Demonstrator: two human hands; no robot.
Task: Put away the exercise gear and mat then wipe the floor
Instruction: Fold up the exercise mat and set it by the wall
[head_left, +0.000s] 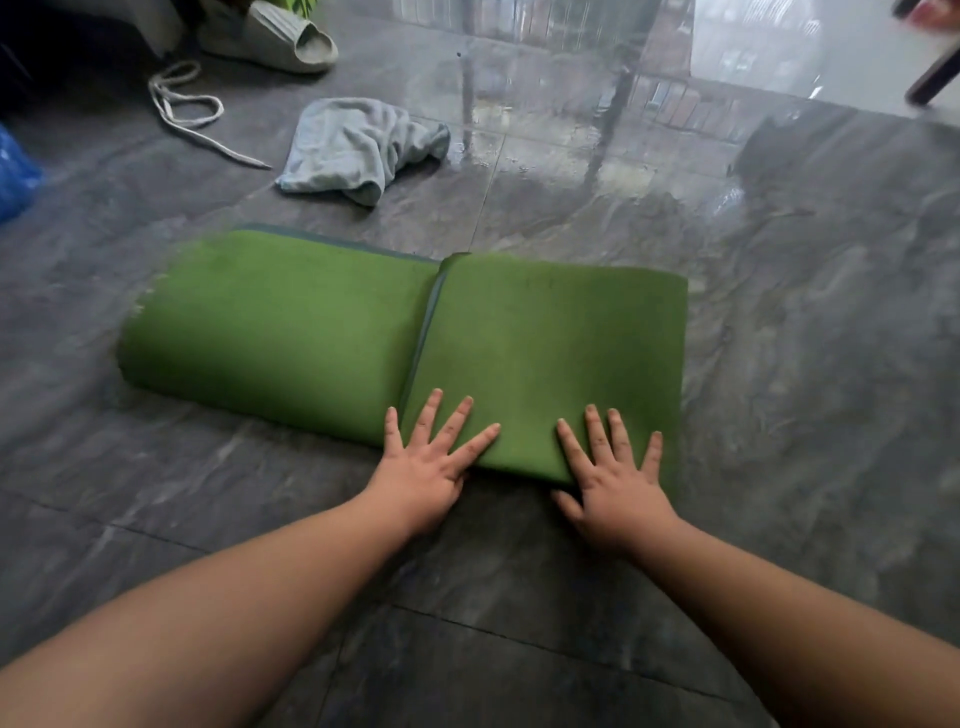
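The folded green mat (405, 332) lies on the floor (779, 364); the left hand (423, 470) and right hand (618, 491) press its near edge, fingers spread flat, gripping nothing.

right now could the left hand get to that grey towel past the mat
Probably yes, with a lean forward. The left hand lies flat on the folded green mat; the grey towel is on the floor beyond it, nothing on top. Only the low mat lies between.
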